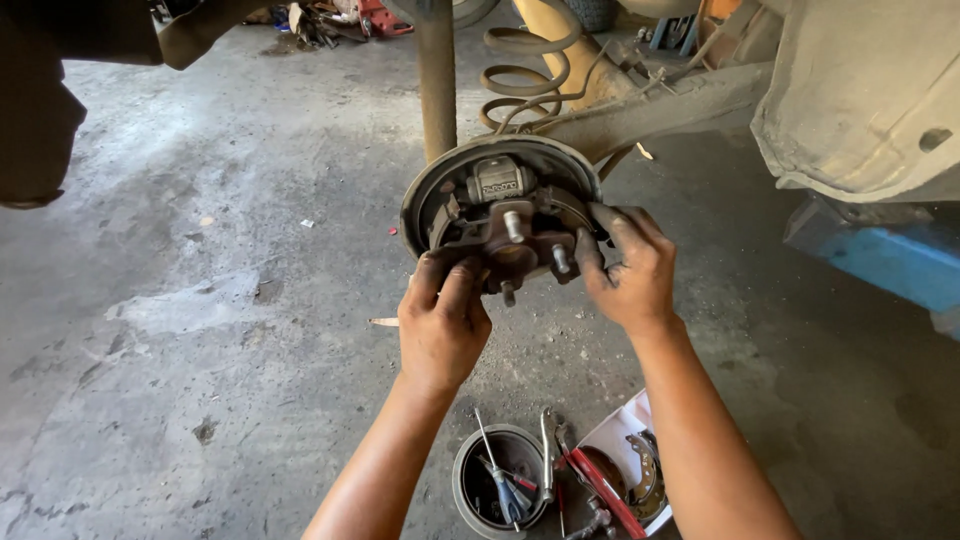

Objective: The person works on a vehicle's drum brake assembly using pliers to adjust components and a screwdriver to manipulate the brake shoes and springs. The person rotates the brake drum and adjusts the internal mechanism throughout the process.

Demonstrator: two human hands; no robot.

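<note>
Pretty bright daylight overall, hitting the concrete floor (200,300) hardest up left of the brake drum assembly (505,215). Soft shadows under it, sharp focus, slight wide-angle stretch toward the edges.

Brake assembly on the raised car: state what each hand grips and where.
Both hands are on the brake assembly. The left hand grips its lower left edge, below the hub. The right hand grips its right side; whether either pinches a separate part cannot be told.

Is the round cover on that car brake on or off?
Off. The brake assembly is bare: studs, hub and cylinder show, with the left hand and right hand on it.
</note>
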